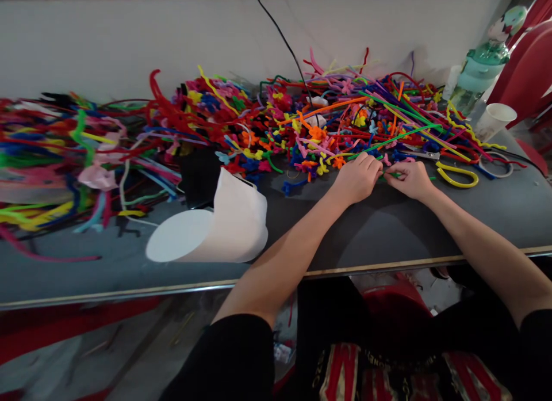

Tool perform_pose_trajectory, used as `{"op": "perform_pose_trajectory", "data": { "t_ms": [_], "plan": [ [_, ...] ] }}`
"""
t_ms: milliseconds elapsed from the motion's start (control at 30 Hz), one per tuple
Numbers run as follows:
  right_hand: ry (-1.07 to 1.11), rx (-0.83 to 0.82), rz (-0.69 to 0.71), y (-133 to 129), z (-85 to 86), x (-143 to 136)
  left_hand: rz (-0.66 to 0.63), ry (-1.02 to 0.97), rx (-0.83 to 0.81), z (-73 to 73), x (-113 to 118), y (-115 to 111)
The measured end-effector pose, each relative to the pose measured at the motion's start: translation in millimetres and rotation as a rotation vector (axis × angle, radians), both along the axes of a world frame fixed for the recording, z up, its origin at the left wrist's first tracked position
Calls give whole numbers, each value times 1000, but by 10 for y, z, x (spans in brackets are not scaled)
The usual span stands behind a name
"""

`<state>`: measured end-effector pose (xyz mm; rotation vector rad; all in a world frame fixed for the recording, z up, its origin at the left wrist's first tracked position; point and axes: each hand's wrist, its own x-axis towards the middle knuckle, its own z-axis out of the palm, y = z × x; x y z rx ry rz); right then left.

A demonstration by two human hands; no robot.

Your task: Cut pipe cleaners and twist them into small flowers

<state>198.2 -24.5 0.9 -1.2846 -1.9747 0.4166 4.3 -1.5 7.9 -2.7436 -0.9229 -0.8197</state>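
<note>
Both of my hands are close together over the dark table, just in front of a heap of coloured pipe cleaners [345,122]. A green pipe cleaner [384,174] is pinched between them. My left hand [359,176] has its fingers curled and closed on it. My right hand [409,179] grips it from the other side with thumb and fingertips, and a short green end shows past that hand. Scissors with a yellow handle [457,184] lie right of my right hand, their blades partly under the pile. Small twisted flower shapes sit in the heap beside my left hand.
A curled white paper sheet [241,234] lies left of my left forearm. More pipe cleaners [86,142] spread along the left. At right are a roll of tape [504,174], a paper cup [495,122] and a plastic bottle [480,73]. A black cable [280,33] hangs down the wall.
</note>
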Motion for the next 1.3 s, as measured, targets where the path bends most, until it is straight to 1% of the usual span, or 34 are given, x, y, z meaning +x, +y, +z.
{"op": "perform_pose_trajectory", "data": {
  "t_ms": [67, 133, 200, 267, 333, 433, 567, 667, 833, 967, 1133, 1300],
  "plan": [
    [-56, 47, -40, -17, -12, -25, 47, -14, -133, -8, 28, -29],
    [-138, 110, -83, -43, -23, -58, 84, -90, -322, -32, 59, -39],
    [-201, 164, -117, -66, -25, -85, 83, -218, -539, -54, 84, -26],
    [-190, 172, -132, -75, -15, -93, 62, -369, -747, -60, 100, -3],
    [-102, 100, -95, -62, 4, -76, 35, -520, -914, -47, 105, 16],
    [74, -82, 6, -15, 35, -31, 7, -708, -1119, -15, 99, 28],
    [222, -237, 49, 25, 62, -12, 39, -891, -1364, -9, 82, 49],
    [273, -298, 62, 23, 77, -30, 15, -940, -1421, -27, 69, 70],
    [279, -328, 54, 15, 89, -36, -18, -939, -1380, -50, 68, 68],
    [281, -353, 54, 19, 67, -19, -11, -888, -1347, -76, 64, 74],
    [283, -388, 103, 14, 60, -9, -10, -803, -1328, -127, 29, 121],
    [268, -414, 136, -9, 70, -7, -6, -734, -1293, -129, 11, 126]
  ]
}}
